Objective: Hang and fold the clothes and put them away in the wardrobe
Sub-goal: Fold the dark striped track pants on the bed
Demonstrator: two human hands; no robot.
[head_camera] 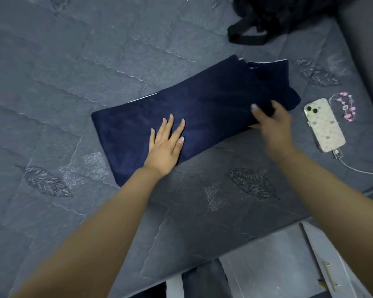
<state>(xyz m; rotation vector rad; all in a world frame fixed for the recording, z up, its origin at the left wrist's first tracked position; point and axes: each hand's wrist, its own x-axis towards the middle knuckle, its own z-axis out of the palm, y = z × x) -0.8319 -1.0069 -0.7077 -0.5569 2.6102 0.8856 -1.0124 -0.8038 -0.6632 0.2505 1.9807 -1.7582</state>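
here left hand point(164, 147) presses flat on folded garment point(213, 100).

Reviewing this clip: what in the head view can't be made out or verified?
- Right hand: motion-blurred at the navy garment's right end; whether it grips or only touches the cloth is unclear.
- Garment type: hidden by its own folds.
- Black bag: cut off by the top edge.
- Phone cable: runs off the right edge.
- Wardrobe: not identifiable.

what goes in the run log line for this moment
left hand flat on navy garment | right hand grips its right end | half-folded on bed
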